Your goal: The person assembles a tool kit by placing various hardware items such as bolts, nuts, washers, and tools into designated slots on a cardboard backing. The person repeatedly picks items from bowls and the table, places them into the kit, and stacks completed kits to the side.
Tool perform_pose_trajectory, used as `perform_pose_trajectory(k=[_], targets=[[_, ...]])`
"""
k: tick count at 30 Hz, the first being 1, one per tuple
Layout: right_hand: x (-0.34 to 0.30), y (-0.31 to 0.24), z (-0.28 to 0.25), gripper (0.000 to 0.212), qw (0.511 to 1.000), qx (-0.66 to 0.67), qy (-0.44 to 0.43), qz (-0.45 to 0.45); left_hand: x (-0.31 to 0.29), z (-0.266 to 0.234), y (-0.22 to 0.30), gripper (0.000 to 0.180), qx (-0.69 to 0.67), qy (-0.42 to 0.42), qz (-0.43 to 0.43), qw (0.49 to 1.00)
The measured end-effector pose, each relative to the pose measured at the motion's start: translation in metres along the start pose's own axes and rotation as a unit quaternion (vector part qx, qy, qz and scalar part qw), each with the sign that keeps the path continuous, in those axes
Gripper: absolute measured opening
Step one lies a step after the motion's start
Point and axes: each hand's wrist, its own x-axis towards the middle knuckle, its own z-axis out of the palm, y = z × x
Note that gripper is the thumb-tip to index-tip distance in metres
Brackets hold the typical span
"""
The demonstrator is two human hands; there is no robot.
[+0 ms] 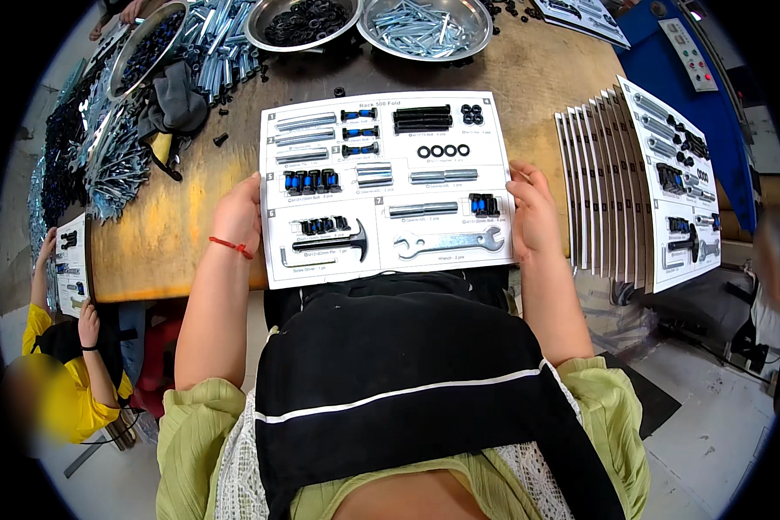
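Note:
A white hardware card [381, 184] lies tilted up before me at the table's near edge. Rods, black and blue bolts, black rings, a T-shaped black tool and a silver wrench show on its face; I cannot tell whether they are printed or real pieces. My left hand [241, 215], with a red string at its wrist, is closed on the card's left edge. At the opposite edge my right hand [533, 212] grips it, thumb toward the front. The fingers behind the card are partly hidden.
Similar cards [672, 182] stand in a row at the right. Metal bowls of black parts [305, 22] and silver bolts [425, 30] sit at the back. Loose bolts [117, 160] and a grey glove [175, 97] lie left. A person in yellow [82, 403] holds another card.

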Motion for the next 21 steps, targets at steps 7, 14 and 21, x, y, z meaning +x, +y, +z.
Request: perform_pose_trajectory(k=[7,14,21], targets=[[-0.023,-0.009,0.018,0.043,0.999,-0.013,0.015,-0.039,0.008,-0.022,-0.019,0.035,-0.063,-0.048,0.037,0.996],[-0.051,-0.038,0.032,0.046,0.997,-0.031,-0.016,-0.067,-0.029,-0.045,-0.002,0.034,-0.126,-0.137,0.061,0.981],[-0.076,-0.085,0.041,0.048,0.994,-0.018,-0.063,-0.09,-0.064,-0.056,0.039,0.042,-0.173,-0.287,0.077,0.939]])
